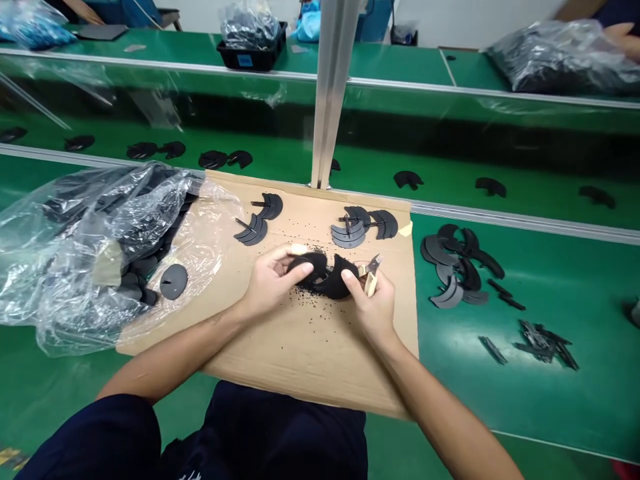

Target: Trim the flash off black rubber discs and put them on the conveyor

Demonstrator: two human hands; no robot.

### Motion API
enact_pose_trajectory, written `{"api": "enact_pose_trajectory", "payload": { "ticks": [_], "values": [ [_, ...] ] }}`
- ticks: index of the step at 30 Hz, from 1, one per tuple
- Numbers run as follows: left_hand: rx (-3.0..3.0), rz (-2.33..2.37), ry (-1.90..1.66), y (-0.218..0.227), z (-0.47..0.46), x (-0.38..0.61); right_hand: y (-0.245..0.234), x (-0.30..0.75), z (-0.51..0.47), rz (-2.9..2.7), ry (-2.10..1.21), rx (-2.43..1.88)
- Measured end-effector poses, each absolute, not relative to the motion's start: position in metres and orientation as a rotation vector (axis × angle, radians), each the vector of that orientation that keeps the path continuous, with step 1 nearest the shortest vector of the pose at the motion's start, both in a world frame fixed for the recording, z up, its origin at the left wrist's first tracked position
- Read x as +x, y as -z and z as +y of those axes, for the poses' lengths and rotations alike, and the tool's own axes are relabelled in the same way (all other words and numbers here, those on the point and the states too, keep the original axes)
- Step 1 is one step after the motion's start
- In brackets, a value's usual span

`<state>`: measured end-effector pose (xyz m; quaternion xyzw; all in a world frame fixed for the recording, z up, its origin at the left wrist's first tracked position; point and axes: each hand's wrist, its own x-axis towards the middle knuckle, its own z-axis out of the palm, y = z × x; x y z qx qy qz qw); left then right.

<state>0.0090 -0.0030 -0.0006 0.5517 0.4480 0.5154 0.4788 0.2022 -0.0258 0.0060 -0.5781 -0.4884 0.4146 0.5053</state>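
Over a brown cardboard sheet point(310, 347) both my hands hold a black moulded plastic piece point(325, 275) made of two joined half-discs. My left hand point(273, 280) pinches its left half between thumb and fingers. My right hand point(373, 303) grips the right half and also holds small cutting pliers point(371, 272) with pale handles, jaws pointing up. Tiny black crumbs lie scattered on the cardboard under the piece.
A clear plastic bag point(95, 247) of black parts lies at the left. Trimmed black pieces sit on the cardboard's far edge point(363, 227) and in a pile point(460, 267) on the green bench, with cut-off strips point(543, 337) nearby. Behind runs a conveyor with parts point(407, 179) and a metal post point(333, 87).
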Motion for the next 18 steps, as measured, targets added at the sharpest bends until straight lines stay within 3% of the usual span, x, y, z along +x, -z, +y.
{"api": "enact_pose_trajectory", "payload": {
  "ticks": [18],
  "values": [
    [1.566,1.088,-1.318,0.005,-0.015,0.023,-0.008,0.194,-0.033,-1.165,-1.009,-1.350]
  ]
}}
